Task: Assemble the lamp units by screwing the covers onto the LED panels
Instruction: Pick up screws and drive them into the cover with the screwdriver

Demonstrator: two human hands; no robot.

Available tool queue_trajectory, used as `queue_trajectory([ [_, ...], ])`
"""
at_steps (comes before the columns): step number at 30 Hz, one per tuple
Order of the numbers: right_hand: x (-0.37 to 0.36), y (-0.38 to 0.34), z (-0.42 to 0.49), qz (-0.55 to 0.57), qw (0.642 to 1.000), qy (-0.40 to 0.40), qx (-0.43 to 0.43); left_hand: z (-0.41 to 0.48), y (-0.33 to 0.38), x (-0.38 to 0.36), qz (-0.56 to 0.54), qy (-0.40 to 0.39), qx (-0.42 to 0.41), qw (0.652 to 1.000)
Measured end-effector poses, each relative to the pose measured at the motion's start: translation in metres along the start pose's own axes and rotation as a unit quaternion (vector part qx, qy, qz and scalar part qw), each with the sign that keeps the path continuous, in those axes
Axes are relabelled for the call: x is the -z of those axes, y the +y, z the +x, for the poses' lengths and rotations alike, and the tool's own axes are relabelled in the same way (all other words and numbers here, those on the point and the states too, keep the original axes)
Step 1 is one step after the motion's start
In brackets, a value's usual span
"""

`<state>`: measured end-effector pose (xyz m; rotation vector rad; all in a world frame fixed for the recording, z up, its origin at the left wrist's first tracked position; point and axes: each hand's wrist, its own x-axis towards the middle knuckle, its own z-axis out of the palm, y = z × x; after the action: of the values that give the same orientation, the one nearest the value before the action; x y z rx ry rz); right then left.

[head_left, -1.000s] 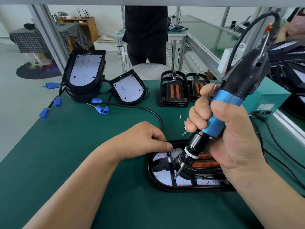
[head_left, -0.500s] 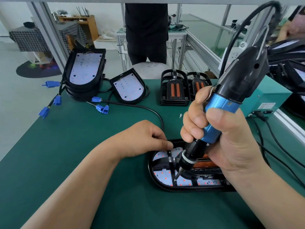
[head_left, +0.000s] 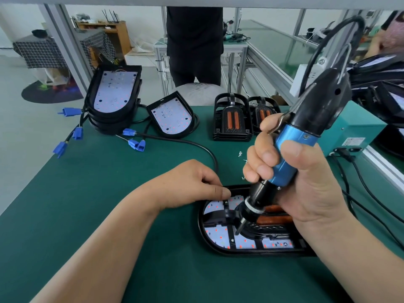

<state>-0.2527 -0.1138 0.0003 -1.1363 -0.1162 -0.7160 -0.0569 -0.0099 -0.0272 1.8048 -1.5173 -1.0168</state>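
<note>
A lamp unit [head_left: 202,228] lies at the near right of the green table: a black oval housing, a white LED panel [head_left: 215,236] with red dots, and a black cover [head_left: 271,234] with orange strips on top. My left hand [head_left: 192,184] holds the housing's upper-left rim with curled fingers and thumb. My right hand [head_left: 306,182] grips a blue and black electric screwdriver [head_left: 306,127]. Its bit tip [head_left: 238,231] points down onto the cover's left end. This hand hides the unit's right part.
A stack of LED panels [head_left: 113,95] and a single panel [head_left: 170,119] stand at the back left with blue connectors [head_left: 133,143]. Stacked covers [head_left: 231,121] sit at the back centre. Loose screws [head_left: 240,154], a teal power box [head_left: 354,132] and cables lie to the right. A person [head_left: 194,40] stands behind the table.
My right hand has shifted slightly left and the screwdriver stands a little more upright, its tip staying on the cover's left end. The left hand has not moved.
</note>
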Motion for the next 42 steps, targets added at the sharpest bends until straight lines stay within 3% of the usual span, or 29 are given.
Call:
queue_trajectory([
  [5,0.009,-0.003,0.005,0.022,0.988,0.14,0.056,-0.001,-0.005,0.002,0.011,-0.008,-0.007,1.0],
  [11,0.037,-0.011,0.017,0.064,0.948,0.294,0.102,-0.002,-0.007,0.006,0.037,-0.053,-0.019,0.998],
  [13,0.049,-0.013,0.02,0.071,0.93,0.343,0.116,-0.001,-0.011,0.005,-0.021,-0.027,-0.002,0.999],
  [16,0.064,-0.011,0.023,0.083,0.911,0.388,0.116,0.005,-0.014,0.001,-0.236,0.022,0.047,0.97],
  [19,0.075,-0.003,0.026,0.084,0.902,0.409,0.108,0.011,-0.012,-0.004,-0.369,0.038,0.07,0.926],
  [25,0.081,0.009,0.03,0.078,0.905,0.405,0.108,0.02,-0.01,-0.011,-0.403,0.087,0.079,0.908],
  [42,0.067,0.005,0.036,0.087,0.915,0.378,0.109,0.028,-0.011,-0.016,-0.352,0.069,0.062,0.931],
])
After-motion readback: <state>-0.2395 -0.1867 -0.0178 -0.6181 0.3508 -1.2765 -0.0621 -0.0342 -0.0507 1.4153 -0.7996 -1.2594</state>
